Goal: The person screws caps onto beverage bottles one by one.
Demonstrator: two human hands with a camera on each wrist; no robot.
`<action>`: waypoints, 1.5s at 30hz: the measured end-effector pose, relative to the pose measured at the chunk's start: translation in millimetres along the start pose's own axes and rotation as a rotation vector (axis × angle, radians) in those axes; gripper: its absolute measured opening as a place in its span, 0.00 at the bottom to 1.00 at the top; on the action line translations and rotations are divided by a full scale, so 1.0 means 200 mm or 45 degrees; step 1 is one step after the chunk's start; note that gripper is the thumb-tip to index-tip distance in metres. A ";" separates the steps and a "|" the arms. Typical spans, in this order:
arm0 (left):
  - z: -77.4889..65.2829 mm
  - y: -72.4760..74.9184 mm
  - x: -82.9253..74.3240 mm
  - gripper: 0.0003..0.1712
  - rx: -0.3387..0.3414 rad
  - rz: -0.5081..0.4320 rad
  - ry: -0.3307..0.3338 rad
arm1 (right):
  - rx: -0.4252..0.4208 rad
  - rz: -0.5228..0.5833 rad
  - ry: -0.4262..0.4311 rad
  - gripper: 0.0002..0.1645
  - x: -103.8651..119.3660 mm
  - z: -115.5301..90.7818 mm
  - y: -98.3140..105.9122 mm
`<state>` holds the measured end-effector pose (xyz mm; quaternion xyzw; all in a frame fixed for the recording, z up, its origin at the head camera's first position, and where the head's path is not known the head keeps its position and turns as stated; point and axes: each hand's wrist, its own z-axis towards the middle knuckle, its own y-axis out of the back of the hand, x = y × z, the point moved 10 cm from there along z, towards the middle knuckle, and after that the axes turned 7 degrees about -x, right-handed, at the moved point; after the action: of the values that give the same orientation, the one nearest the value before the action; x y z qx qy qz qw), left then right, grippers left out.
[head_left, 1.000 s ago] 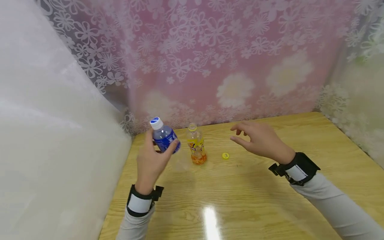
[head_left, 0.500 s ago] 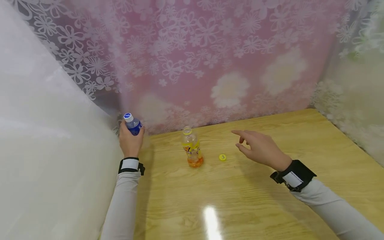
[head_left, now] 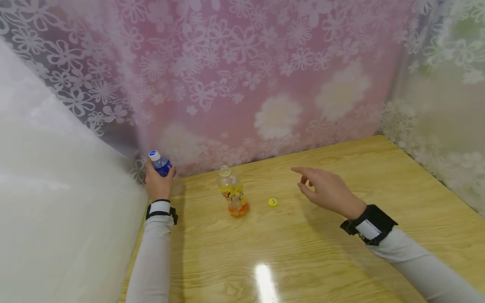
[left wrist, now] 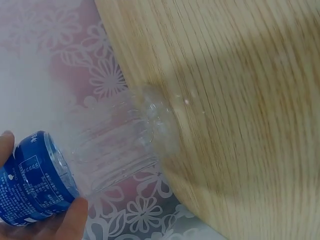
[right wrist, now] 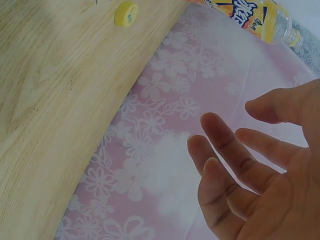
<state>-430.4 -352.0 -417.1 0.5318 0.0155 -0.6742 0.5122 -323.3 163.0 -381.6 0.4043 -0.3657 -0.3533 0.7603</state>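
I have the blue-labelled bottle (head_left: 164,167) at the left of the head view, by the far left corner of the table (head_left: 227,269), with the left hand (head_left: 159,184) wrapped round its label. A second ago I saw it tilted and nearer the middle, just beside the yellow-labelled bottle; now the two stand well apart. Half a second ago it was already over at this side. Its white cap (head_left: 154,155) is on, and it leans a little in my view. The left wrist view shows its clear base at the table edge, though I cannot tell whether it touches the wood. Near the middle of the head view, the yellow-labelled bottle (head_left: 233,193) stands upright with a bare mouth and some orange at the bottom, and the yellow cap (head_left: 273,202) lies on the wood to its right; both sit further left in my frame than before, as the whole view has shifted. Right of the cap, the right hand (head_left: 327,189) hovers much as it did, holding nothing, fingers loosely bent and thumb apart. Behind the table hangs a pink flowered curtain (head_left: 242,84), with a white sheet (head_left: 57,189) at the left.
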 end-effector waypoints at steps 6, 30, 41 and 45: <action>-0.01 0.01 0.00 0.56 0.019 0.004 0.048 | 0.022 0.007 0.009 0.31 0.00 0.01 -0.02; -0.88 -0.14 -0.78 0.59 0.612 -0.322 -0.491 | 0.115 0.061 0.055 0.27 0.10 0.08 -0.27; -0.93 -0.15 -0.79 0.45 0.618 -0.387 -0.550 | 0.313 0.114 0.051 0.26 0.08 0.08 -0.62; -0.95 -0.12 -0.81 0.46 0.612 -0.367 -0.562 | 0.317 0.084 0.064 0.28 0.07 0.09 -0.69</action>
<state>-329.0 -123.3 -392.8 0.4709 -0.1797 -0.8227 0.2630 -364.2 86.4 -490.2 0.4921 -0.4005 -0.2697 0.7244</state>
